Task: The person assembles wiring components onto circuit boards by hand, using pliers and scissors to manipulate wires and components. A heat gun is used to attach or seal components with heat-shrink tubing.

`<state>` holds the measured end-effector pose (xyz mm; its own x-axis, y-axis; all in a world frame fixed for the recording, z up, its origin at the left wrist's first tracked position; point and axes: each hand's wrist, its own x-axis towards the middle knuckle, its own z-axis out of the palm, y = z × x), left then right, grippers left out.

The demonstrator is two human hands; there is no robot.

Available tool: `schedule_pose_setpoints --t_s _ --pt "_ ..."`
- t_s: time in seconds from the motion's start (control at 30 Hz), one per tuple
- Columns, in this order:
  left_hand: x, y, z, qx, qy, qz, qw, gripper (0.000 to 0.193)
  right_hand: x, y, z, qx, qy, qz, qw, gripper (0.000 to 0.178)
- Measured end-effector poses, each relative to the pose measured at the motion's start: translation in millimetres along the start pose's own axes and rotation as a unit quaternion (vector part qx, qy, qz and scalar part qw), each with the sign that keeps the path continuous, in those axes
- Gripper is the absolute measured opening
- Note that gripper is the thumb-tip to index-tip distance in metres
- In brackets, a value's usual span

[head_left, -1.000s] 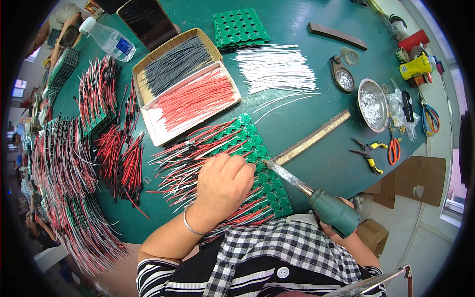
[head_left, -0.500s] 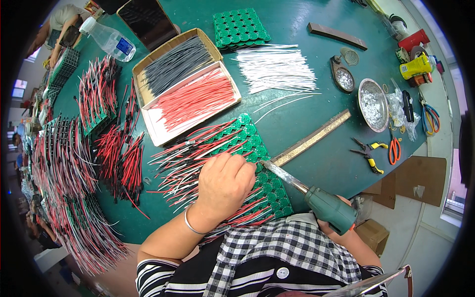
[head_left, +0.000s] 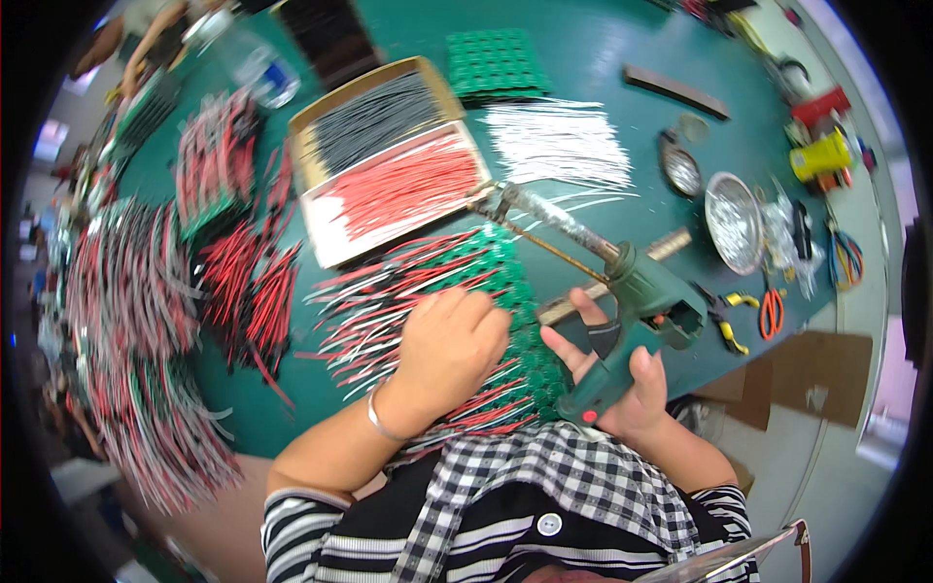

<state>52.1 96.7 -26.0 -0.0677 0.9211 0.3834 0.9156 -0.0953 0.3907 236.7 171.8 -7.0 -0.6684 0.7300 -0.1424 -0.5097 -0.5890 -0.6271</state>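
My left hand (head_left: 453, 342) is closed above a green panel of round circuit boards (head_left: 536, 360). Its fingertips are turned away, so what they pinch is hidden. Red, black and white wires (head_left: 379, 316) stick out leftward from the panel, some under that hand. My right hand (head_left: 637, 396) grips a green soldering gun (head_left: 637, 282) by its handle, thumb and some fingers partly spread around it. The gun's metal barrel points up and left, its end over the corner of a box (head_left: 326, 248) of red wires. A thin brownish rod runs beside the barrel.
White wires (head_left: 559, 144) and stacked green panels (head_left: 496, 60) lie beyond. A metal bowl (head_left: 734, 223), pliers (head_left: 724, 316) and orange-handled scissors (head_left: 772, 316) are at right. Wired boards (head_left: 131, 291) pile up at left. A wooden strip (head_left: 666, 245) lies behind the gun.
The soldering gun has lifted off the panel and swung up and left, turning in my right hand, which now shows more of its fingers. My left hand stays closed over the panel.
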Motion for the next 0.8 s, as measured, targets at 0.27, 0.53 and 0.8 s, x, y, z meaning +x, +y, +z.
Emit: schedule_pose_setpoints --t_s 0.27,0.53,0.8 --pt "-4.9 1.7 5.1 0.023 0.031 0.016 0.999 0.007 9.6 30.6 -18.5 -0.015 -0.039 -0.071 0.997 0.070" --pt "-11.5 -0.3 -13.3 0.000 0.037 0.020 0.999 0.007 15.3 15.8 -31.5 -0.118 -0.009 -0.139 0.983 0.065" --pt "-129.9 -60.4 -145.7 0.285 0.026 -0.137 0.948 0.019 5.4 -11.7 -32.6 -0.130 0.041 -0.179 0.974 0.066"
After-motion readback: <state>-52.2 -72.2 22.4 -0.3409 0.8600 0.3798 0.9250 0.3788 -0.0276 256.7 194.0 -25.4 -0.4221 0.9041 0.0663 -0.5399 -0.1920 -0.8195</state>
